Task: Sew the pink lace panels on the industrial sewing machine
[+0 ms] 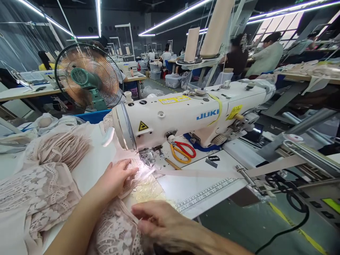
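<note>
My left hand [117, 177] lies on pale pink lace fabric [117, 230] close to the presser foot [148, 157], its fingers stretched out and apart. Nearer to me, my right hand [162, 221] is closed, with the lace's edge between thumb and fingers; part of this hand is blurred. The fabric runs under the needle area of a white sewing machine [170, 111], where a lamp lights it brightly. A pale elastic band [196, 173] stretches from the presser foot to a metal guide [245, 173] at the right.
Red-and-yellow-handled scissors [183, 152] and dark blades [212, 161] lie on the machine bed. A printed ruler [207, 193] runs along the front edge. Lace pieces [39, 194] are piled at the left. Behind them stands a fan [87, 78]. Several people work farther back.
</note>
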{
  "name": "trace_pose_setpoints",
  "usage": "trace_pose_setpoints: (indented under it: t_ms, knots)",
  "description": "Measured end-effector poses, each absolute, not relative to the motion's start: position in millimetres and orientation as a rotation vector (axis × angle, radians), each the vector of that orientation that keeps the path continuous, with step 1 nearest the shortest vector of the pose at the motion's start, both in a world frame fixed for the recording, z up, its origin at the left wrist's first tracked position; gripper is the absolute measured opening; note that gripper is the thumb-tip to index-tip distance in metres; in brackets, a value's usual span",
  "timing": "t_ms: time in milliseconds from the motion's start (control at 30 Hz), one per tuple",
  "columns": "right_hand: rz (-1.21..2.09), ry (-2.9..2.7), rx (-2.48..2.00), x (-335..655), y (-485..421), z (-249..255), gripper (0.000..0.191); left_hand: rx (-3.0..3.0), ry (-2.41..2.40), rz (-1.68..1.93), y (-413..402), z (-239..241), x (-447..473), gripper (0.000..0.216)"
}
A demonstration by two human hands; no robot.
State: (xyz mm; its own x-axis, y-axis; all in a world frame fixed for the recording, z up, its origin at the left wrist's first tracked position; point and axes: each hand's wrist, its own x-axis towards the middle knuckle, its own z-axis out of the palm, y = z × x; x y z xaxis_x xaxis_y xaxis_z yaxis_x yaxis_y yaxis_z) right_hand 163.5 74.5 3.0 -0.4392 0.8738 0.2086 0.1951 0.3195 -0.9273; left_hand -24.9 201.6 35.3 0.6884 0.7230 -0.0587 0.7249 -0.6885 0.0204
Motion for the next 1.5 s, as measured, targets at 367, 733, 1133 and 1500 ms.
trace_pose_setpoints:
  t_ms: [367,733,1133,1500]
  knots:
    - [-0.002,-2.237,-1.446,218.0,136.2,-4.9,0.034,2.732,0.863,0.046,164.2,43.6,-0.9,0.02]
    - [0.236,-2.268,-1.231,212.0,151.3,-0.1,0.016,2.717,0.938,0.004,159.8,46.3,-0.1,0.019]
    - [0.018,-2.448,-0.968,218.6,135.4,-5.0,0.014,2.883,1.028,0.041,156.1,35.1,5.9,0.012]
    - [-0.098,-2.404,-0.94,217.2,128.5,-10.0,0.018,2.962,0.836,0.282,176.3,10.3,1.0,0.013]
